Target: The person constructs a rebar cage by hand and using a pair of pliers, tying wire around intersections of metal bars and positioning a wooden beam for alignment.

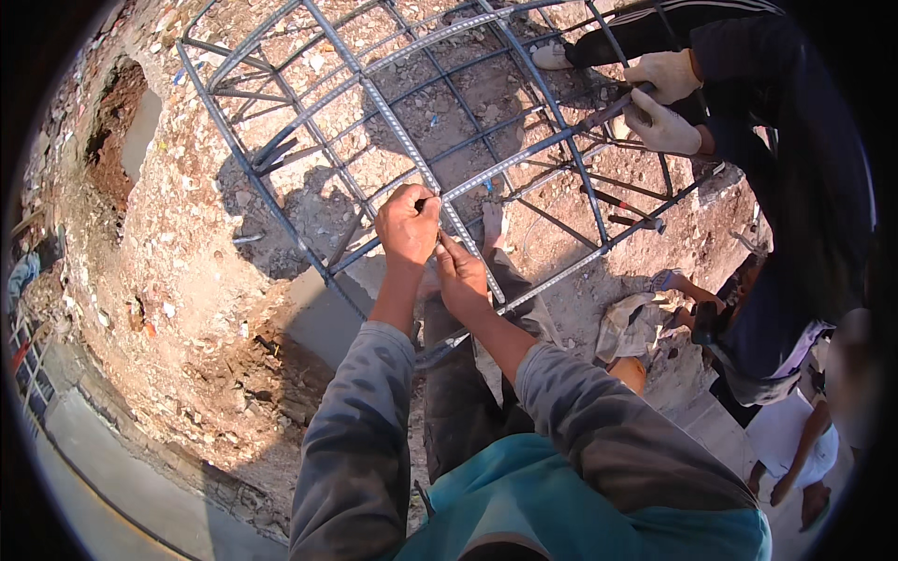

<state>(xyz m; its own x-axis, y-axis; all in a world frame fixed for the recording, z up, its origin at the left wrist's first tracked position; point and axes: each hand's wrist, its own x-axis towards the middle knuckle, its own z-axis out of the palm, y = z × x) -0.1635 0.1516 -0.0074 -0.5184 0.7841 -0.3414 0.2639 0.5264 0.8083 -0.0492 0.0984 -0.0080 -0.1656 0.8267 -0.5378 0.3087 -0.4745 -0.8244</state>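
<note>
A cage of ribbed steel rebar (402, 128) stretches out in front of me, its bars crossing in a grid. At one crossing close to me, my left hand (409, 224) is closed, thumb and fingers pinched against the joint. Just to its right and lower, my right hand (461, 278) is also closed, its fingertips pressed together beside the same bar. Whatever lies between the fingers of either hand is hidden or too small to make out. Both hands are bare and almost touch each other.
At the upper right a co-worker's white-gloved hands (666, 122) grip a bar of the cage. Other people are partly visible at the lower right. Rubble ground (201, 271) lies underneath, with a dug hole (117, 140) at left and a concrete edge (122, 467) at lower left.
</note>
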